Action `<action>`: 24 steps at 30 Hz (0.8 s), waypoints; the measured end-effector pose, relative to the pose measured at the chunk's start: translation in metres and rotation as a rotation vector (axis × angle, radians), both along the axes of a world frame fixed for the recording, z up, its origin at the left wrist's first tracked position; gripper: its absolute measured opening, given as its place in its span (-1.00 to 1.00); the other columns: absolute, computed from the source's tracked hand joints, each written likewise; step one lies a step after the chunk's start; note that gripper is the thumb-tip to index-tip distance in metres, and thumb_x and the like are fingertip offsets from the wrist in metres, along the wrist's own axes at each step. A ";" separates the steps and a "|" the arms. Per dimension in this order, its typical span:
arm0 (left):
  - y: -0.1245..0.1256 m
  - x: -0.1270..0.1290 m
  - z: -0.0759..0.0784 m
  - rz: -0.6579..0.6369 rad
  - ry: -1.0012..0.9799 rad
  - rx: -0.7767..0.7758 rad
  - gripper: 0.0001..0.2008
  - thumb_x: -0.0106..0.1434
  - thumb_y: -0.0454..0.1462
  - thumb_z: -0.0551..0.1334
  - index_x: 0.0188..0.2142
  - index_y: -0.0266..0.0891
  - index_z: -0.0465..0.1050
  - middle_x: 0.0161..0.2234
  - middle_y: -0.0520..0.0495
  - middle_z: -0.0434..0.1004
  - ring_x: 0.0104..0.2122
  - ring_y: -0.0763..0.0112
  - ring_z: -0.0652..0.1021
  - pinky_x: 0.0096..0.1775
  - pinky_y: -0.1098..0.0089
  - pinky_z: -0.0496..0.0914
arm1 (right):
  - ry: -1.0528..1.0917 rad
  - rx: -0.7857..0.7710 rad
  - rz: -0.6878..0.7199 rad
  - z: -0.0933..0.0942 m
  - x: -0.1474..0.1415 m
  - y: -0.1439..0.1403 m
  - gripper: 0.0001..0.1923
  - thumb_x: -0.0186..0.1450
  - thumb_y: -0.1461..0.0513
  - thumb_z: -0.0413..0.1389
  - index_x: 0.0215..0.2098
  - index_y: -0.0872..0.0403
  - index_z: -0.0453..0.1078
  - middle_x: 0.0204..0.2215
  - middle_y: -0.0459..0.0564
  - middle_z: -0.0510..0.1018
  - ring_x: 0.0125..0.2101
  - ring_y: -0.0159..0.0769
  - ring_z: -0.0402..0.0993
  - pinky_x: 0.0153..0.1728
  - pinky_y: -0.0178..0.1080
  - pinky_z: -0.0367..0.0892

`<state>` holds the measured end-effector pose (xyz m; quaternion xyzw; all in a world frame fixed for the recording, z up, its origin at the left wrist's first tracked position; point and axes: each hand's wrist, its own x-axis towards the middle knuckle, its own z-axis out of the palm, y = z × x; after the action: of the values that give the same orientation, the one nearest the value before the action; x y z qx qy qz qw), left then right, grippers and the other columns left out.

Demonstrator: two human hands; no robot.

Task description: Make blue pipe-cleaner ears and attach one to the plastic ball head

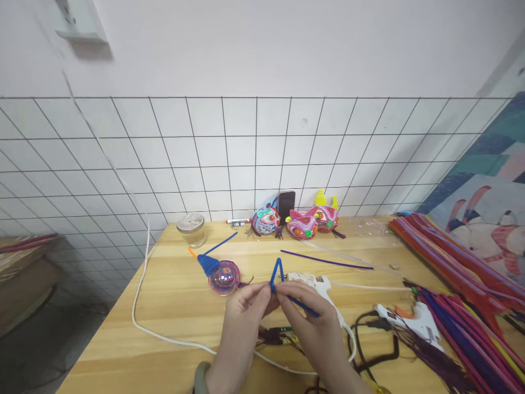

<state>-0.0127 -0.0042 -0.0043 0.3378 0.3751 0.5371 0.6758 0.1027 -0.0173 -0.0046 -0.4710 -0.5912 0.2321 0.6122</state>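
Head view shows both hands low over the wooden table (176, 306), meeting at a blue pipe cleaner (279, 276). Left hand (240, 323) pinches it at the bend with thumb and fingertips; right hand (315, 328) pinches just beside, with one end of the wire running out over its fingers. Above the pinch the pipe cleaner stands up in a narrow pointed loop. Just behind the right hand lies a white glue gun (314, 284); a second glue gun (410, 317) lies further right. Left of the loop sits a pink round piece (224, 276) with a blue tuft on it. A white cable (141, 295) curves across the table. Bundled pipe cleaners (459, 273) fill the right edge. At the back stand a jar (191, 230), three colourful figures (301, 223) and a phone (286, 203).
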 end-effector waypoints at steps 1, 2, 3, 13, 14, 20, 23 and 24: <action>0.000 0.000 0.001 0.002 -0.011 -0.011 -0.79 0.00 -0.21 0.31 -0.42 -0.34 0.53 -0.43 -0.14 0.59 -0.39 0.30 0.56 -0.18 0.27 0.41 | -0.015 0.016 0.009 0.000 0.000 0.000 -0.84 0.11 0.35 0.14 -0.42 -0.02 0.51 -0.43 -0.02 0.59 -0.35 -0.21 0.48 -0.25 -0.16 0.36; -0.001 0.000 0.002 0.010 -0.016 -0.024 -0.79 -0.01 -0.21 0.31 -0.42 -0.35 0.52 -0.44 -0.14 0.58 -0.39 0.30 0.56 -0.18 0.28 0.41 | -0.030 0.033 0.021 0.000 0.000 0.000 -0.83 0.11 0.35 0.13 -0.41 -0.03 0.51 -0.43 -0.03 0.59 -0.36 -0.21 0.48 -0.25 -0.16 0.36; -0.001 0.000 0.004 0.018 -0.016 -0.039 -0.78 -0.01 -0.21 0.32 -0.43 -0.36 0.52 -0.45 -0.14 0.58 -0.40 0.31 0.55 -0.20 0.29 0.42 | -0.044 0.048 0.035 0.000 0.000 0.001 -0.83 0.11 0.35 0.13 -0.40 -0.04 0.51 -0.44 -0.03 0.59 -0.37 -0.21 0.48 -0.26 -0.16 0.35; 0.003 -0.001 0.008 -0.009 -0.055 -0.099 -0.81 -0.07 -0.23 0.35 -0.49 -0.35 0.52 -0.52 -0.09 0.57 -0.46 0.38 0.55 -0.31 0.41 0.42 | -0.097 0.055 0.086 0.005 0.000 0.000 -0.82 0.14 0.33 0.10 -0.39 -0.05 0.50 -0.45 -0.04 0.59 -0.39 -0.20 0.47 -0.27 -0.14 0.34; 0.003 -0.002 0.007 -0.006 -0.057 -0.101 -0.81 -0.06 -0.23 0.35 -0.49 -0.35 0.51 -0.52 -0.09 0.58 -0.46 0.38 0.55 -0.31 0.41 0.42 | -0.096 0.045 0.085 0.005 0.001 -0.001 -0.83 0.14 0.33 0.10 -0.39 -0.04 0.50 -0.44 -0.03 0.59 -0.37 -0.20 0.47 -0.25 -0.14 0.33; 0.005 -0.003 0.001 0.032 -0.091 -0.132 -0.85 -0.01 -0.25 0.32 -0.47 -0.33 0.49 -0.45 -0.12 0.60 -0.42 0.34 0.57 -0.27 0.35 0.43 | -0.012 -0.058 0.065 -0.004 0.009 0.001 -0.89 0.14 0.30 0.11 -0.41 0.01 0.48 -0.37 0.02 0.56 -0.29 -0.18 0.46 -0.22 -0.14 0.35; 0.005 -0.003 0.000 0.019 -0.102 -0.129 -0.86 0.03 -0.26 0.29 -0.45 -0.33 0.49 -0.41 -0.15 0.61 -0.39 0.32 0.57 -0.27 0.36 0.43 | -0.005 -0.096 0.035 -0.008 0.013 0.003 -0.92 0.13 0.28 0.13 -0.42 0.03 0.47 -0.40 0.01 0.55 -0.31 -0.20 0.45 -0.24 -0.17 0.35; 0.005 -0.003 0.001 0.016 -0.099 -0.128 -0.86 0.04 -0.26 0.29 -0.45 -0.33 0.49 -0.40 -0.16 0.61 -0.38 0.32 0.58 -0.27 0.36 0.43 | -0.002 -0.116 0.023 -0.009 0.014 0.004 -0.93 0.13 0.27 0.14 -0.42 0.03 0.47 -0.41 0.01 0.55 -0.31 -0.20 0.45 -0.24 -0.17 0.35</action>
<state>-0.0160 0.0010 -0.0037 0.2640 0.3773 0.5335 0.7095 0.1165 -0.0136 -0.0134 -0.4989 -0.5830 0.2725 0.5805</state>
